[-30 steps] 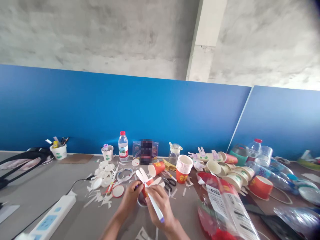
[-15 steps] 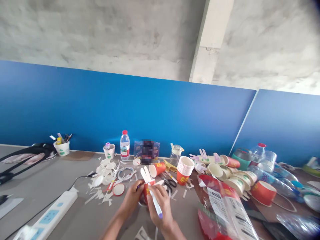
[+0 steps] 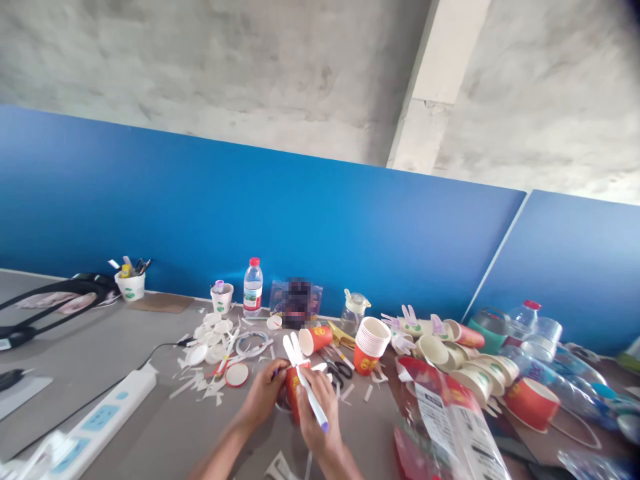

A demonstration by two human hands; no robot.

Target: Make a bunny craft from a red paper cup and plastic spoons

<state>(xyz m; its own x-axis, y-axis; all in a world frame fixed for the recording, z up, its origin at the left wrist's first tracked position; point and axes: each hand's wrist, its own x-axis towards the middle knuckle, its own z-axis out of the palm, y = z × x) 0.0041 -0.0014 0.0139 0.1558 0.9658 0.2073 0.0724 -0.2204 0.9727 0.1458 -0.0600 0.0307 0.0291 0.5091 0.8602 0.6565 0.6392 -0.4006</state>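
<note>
A red paper cup with yellow print stands between my hands, white ear-shaped paper strips rising from its top. My left hand grips the cup from the left side; a small dark purple bit shows at its fingers, too small to name. In my right hand is a white marker pen with a purple end, slanting with that end toward me. Its tip, by the cup's upper part, is hidden by the strips and fingers.
Paper scraps and white discs lie to the left, near a water bottle. Behind and right are a lying red cup, scissors and stacked cups. Farther right are a plastic bag and more cups. A power strip lies front left.
The view has tilted slightly, so the background appears shifted. Both hands keep their grips on the cup and marker, with only a slight shift of my right hand.
</note>
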